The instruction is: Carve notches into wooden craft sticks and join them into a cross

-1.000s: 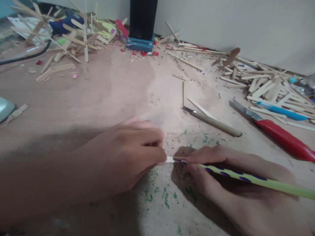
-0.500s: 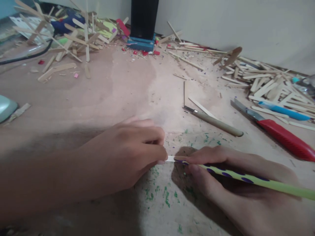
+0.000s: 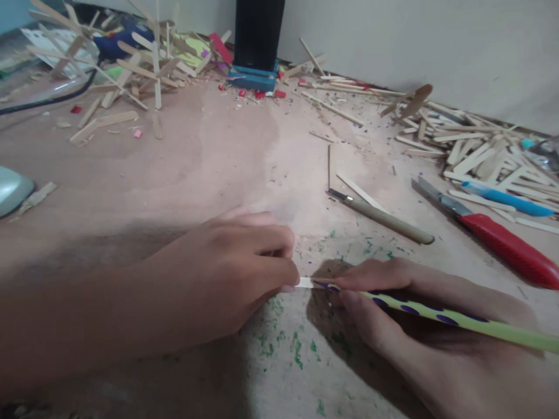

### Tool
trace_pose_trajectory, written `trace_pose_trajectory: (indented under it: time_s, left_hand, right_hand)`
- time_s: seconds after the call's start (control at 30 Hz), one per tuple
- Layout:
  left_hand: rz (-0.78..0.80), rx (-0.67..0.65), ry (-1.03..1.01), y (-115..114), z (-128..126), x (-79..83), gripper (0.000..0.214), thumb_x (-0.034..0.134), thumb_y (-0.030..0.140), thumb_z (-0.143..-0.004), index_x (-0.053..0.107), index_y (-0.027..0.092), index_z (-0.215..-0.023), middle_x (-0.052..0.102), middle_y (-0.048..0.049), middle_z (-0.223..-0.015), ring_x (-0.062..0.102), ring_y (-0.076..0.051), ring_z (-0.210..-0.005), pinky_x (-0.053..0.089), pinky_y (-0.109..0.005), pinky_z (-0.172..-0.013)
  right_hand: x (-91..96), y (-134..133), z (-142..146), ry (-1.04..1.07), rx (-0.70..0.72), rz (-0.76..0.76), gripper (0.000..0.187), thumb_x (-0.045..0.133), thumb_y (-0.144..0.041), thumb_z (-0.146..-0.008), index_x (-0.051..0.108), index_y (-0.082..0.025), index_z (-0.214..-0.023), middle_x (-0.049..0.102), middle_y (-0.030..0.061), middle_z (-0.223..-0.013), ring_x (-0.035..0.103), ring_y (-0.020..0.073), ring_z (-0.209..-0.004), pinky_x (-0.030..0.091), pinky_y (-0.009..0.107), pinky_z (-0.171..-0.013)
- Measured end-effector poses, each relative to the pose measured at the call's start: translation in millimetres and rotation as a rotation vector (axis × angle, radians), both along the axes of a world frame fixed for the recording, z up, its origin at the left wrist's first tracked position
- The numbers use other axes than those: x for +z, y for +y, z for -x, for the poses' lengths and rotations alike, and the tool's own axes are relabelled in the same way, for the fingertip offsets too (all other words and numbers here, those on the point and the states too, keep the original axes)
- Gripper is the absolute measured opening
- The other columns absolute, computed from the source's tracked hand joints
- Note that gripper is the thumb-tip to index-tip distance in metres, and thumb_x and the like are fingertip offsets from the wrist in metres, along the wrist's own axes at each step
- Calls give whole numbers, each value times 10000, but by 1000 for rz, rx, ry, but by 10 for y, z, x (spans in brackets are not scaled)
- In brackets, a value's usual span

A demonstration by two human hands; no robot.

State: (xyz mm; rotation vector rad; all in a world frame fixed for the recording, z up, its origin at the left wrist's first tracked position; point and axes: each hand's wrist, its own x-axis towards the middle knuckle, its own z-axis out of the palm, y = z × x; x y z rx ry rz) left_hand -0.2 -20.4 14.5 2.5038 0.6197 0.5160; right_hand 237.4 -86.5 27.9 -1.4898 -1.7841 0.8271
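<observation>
Between the fingertips of my left hand (image 3: 244,270) is pinched a small pale wooden stick (image 3: 305,282), most of it hidden by the fingers. A yellow-green pencil with purple spots (image 3: 419,311) rests in my right hand (image 3: 406,337), held in a writing grip. Its dark purple tip lies against the right end of the stick. Green flecks (image 3: 297,349) are scattered on the tabletop (image 3: 209,157) around both hands.
Beyond my right hand lie a craft knife (image 3: 379,216), a thin wooden sliver (image 3: 360,192), a red-handled knife (image 3: 506,247) and a blue pen (image 3: 506,198). Popsicle sticks (image 3: 480,151) are piled at right. A stick construction (image 3: 135,73) and a black upright object (image 3: 257,35) stand behind.
The view has shifted very slightly. The pencil tip has moved a little to the right along the stick with my right hand; my left hand keeps its pinch.
</observation>
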Motion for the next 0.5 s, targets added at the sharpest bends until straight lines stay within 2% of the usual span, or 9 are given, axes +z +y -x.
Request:
trace_pose_trajectory:
  time_s: [0.23,0.5]
  left_hand:
    - [-7,5,-6,-26,3,17,339,474,84,-1050,770,152,-898,664,-30,-905,575,-191,-839,427,-320,-802]
    - [-29,31,7,-41,-5,16,355,462,83,-1053,786,158,-931,674,-27,-916,588,-186,-836,435,-319,-798]
  right_hand:
    - [-44,35,47,39,6,-17,126,784,-189,-876,769,-312,-851,809,-66,-832,751,102,-654,586,109,-557]
    - [-14,17,32,52,15,-45,151,784,-172,-876,763,-322,-875,802,-84,-824,744,79,-650,575,86,-571]
